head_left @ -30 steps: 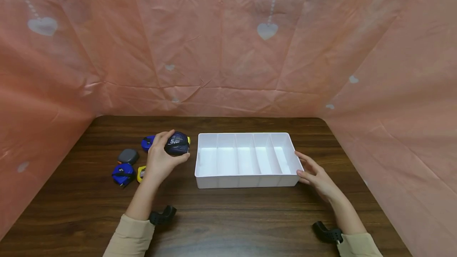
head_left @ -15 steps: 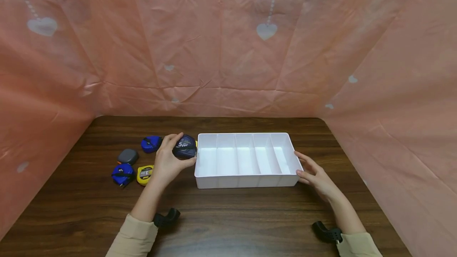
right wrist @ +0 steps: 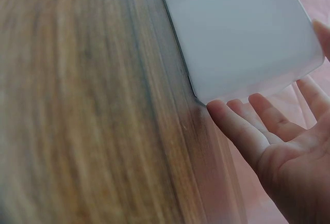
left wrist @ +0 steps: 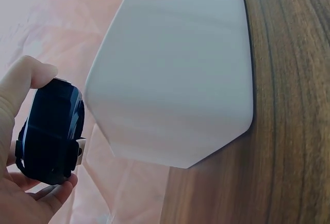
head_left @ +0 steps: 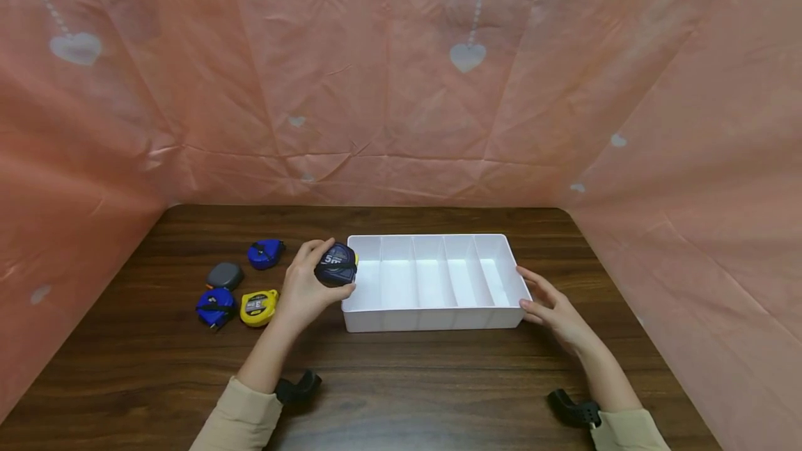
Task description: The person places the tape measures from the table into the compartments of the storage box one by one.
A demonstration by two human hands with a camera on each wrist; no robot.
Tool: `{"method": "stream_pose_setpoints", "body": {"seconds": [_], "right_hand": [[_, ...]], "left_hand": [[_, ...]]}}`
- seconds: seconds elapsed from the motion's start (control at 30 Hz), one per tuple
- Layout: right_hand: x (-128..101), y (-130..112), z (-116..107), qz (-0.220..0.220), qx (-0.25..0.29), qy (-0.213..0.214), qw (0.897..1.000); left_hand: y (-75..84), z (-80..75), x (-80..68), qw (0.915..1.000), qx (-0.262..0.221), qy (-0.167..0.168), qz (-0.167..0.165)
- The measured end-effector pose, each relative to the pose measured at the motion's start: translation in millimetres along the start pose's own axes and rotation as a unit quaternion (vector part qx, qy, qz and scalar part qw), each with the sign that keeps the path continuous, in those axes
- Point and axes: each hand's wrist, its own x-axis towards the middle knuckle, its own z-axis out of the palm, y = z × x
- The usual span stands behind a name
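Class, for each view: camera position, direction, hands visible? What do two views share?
Head: head-worn, facing forward and down at the white box; left hand and right hand show.
Left wrist: worn there, facing the dark tape measure and white box; left hand shows.
Right wrist: worn there, facing the white box; right hand shows.
Both wrist views share the white box and table.

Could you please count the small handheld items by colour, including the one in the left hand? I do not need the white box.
Blue tape measures: 2
Yellow tape measure: 1
Grey rounded item: 1
Dark navy tape measure, in the left hand: 1
Total: 5
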Motion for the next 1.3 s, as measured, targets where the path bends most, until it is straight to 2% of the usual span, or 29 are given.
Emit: {"method": "stream_pose_setpoints", "body": {"seconds": [0.13,0.67,1.03,1.3], "right_hand": [[-0.1,-0.5,0.2,0.002,-0.001,0.001,1.0],[-0.3,-0.8,1.0,0.005,-0.004,0.005,1.0],[-1.1,-1.0,1.0,0.001,-0.005,0.005,1.0],[-0.9,-1.4,1.2,0.003,-0.002,0.003,1.0]], "left_hand": [[-0.1,3.1,-0.6,0.9999,-0.001,0.001,0.011],[-0.9,12.5,-2.8,0.9993,0.022,-0.025,0.017],[-0.6,15.9,-4.3,0.9991,0.027,-0.025,0.019],[-1.6,18.5,-4.0,0.9985,0.035,-0.018,0.038]]}}
